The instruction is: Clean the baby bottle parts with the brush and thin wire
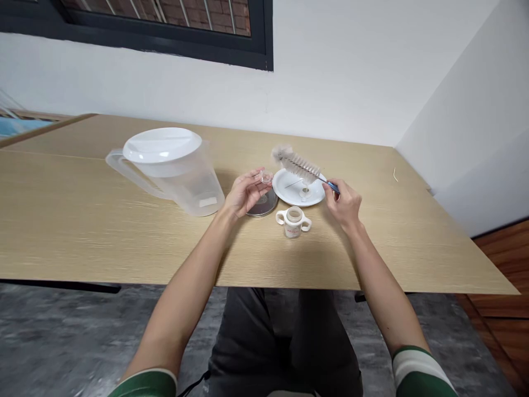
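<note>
My left hand is closed on a small clear piece, perhaps a bottle nipple; its exact kind is hard to make out. In my right hand is the blue handle of a bottle brush, its white bristles pointing up and left over a white plate. Small parts, including a clear round one, lie on that plate. A two-handled baby bottle stands upright and uncapped between my hands. Under my left hand sits a round, dark, metal-rimmed dish, partly hidden.
A large translucent pitcher with a white lid stands left of my left hand, its handle toward the left. A small bent pale strip lies at the right of the wooden table. The wall rises behind the table.
</note>
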A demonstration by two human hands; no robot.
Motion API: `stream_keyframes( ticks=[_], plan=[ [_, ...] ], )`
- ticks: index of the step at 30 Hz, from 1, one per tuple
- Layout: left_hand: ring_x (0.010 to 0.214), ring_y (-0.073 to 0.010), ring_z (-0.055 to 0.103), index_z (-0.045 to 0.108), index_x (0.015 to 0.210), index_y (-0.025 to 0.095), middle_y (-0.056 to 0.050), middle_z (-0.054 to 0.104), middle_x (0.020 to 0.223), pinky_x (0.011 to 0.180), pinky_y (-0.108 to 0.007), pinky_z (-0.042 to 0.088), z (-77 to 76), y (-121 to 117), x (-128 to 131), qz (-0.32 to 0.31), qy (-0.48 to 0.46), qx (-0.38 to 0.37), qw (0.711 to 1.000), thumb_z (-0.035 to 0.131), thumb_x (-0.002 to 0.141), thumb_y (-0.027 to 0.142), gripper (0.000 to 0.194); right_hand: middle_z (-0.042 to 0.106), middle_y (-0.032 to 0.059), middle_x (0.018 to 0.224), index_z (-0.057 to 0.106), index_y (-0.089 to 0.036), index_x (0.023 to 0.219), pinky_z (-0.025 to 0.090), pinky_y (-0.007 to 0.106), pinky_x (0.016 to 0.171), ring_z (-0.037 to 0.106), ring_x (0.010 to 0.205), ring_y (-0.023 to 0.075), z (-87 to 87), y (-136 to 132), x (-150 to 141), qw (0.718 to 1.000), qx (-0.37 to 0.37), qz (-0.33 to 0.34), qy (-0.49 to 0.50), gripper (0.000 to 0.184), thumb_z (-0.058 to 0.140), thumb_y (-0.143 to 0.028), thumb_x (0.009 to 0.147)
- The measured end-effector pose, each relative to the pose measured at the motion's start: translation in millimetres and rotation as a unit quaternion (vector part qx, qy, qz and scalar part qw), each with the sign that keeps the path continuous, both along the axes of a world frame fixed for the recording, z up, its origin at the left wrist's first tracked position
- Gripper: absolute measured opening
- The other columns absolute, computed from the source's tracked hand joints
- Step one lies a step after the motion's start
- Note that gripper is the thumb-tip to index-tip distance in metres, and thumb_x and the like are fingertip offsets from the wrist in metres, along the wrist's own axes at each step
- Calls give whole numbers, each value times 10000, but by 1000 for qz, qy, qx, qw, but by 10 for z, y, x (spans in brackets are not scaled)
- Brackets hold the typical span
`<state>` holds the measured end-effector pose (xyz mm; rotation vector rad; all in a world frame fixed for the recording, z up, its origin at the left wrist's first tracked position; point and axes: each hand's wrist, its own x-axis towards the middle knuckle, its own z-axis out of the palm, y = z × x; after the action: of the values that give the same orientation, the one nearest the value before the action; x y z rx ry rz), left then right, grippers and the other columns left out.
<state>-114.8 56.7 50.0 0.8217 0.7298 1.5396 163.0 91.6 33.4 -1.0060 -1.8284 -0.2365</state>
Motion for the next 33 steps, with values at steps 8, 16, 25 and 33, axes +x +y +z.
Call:
stream_keyframes(
  ticks=[8,16,25,33],
  plan=[
    [799,-174,726,629,950,133,-76,739,855,863,-314,570,-35,25,-7,3,-1,-2,1000,738,714,117,260,701,37,730,677,-181,958,400,266,611,607,623,142,-41,-45,-66,998,-30,45,-24,315,495,-435,1000],
    [783,-174,735,614,1052,129,-76,752,866,858,-320,571,-55,53,-26,28,2,-21,999,742,697,107,378,665,26,656,688,-191,924,367,270,586,604,609,150,-22,-28,-14,999,-29,7,-39,344,483,-457,993],
    [820,-170,729,607,1074,125,-87,752,910,875,-317,564,-37,40,-25,16,0,-13,1000,763,701,134,404,664,30,647,696,-190,913,366,276,584,620,618,160,-7,26,51,999,-12,-24,-38,341,499,-459,981],
    [824,-171,729,612,1056,130,-91,753,914,866,-311,562,-41,39,-23,4,5,-7,1000,766,708,140,381,659,22,653,678,-185,926,400,270,595,584,575,144,-10,-33,-41,999,-35,15,2,346,497,-474,979]
  ],
)
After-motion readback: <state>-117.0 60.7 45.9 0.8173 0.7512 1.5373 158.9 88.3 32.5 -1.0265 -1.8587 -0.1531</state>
